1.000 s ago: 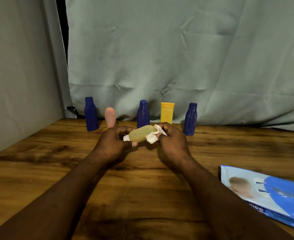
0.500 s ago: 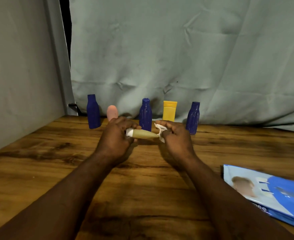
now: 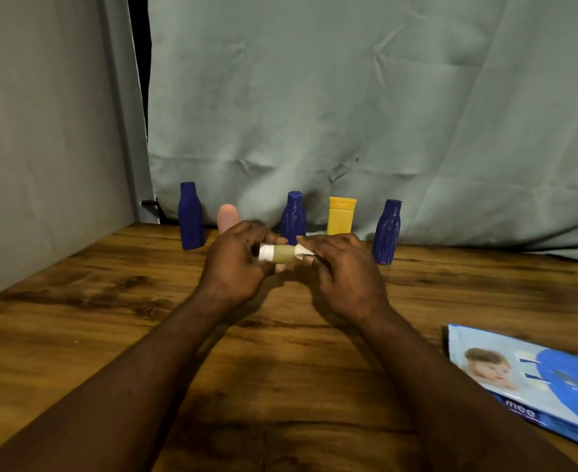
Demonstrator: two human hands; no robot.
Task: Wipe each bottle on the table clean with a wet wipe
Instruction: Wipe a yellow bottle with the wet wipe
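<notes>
R hand, wipe still on bottle

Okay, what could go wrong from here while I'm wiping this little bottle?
The left hand and right hand work just in front of the standing pink bottle and middle blue bottle; a stray knuckle could topple them. The left hand covers the cap end of the olive bottle, so the wet wipe may miss it.
</notes>
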